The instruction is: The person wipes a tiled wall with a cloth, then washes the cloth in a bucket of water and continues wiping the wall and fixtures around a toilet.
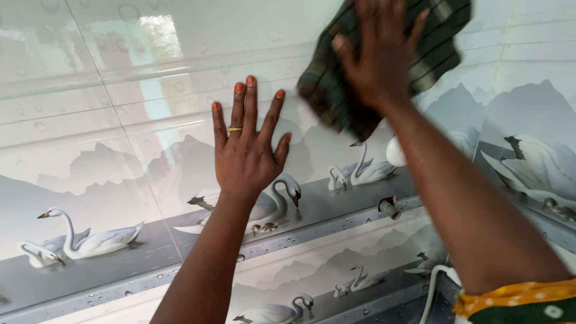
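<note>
Closest to the camera, the right forearm is stretching up across the shot, with a bit of yellow dotted sleeve [516, 300] showing at the bottom right corner. The right hand [378, 57] is pressing a dark green checked cloth [438, 42] flat against the glossy wall tiles [90, 108] up top, fingers spread out over the fabric rather than gripping it. The cloth is looking blurry. The left hand [246, 153] is resting open on the tiles lower down and to the left, palm flat, fingers fanned, holding nothing. It's wearing a gold ring [234, 129] and orange nail polish. Its palm is sitting just above a printed swan [282, 201].
</note>
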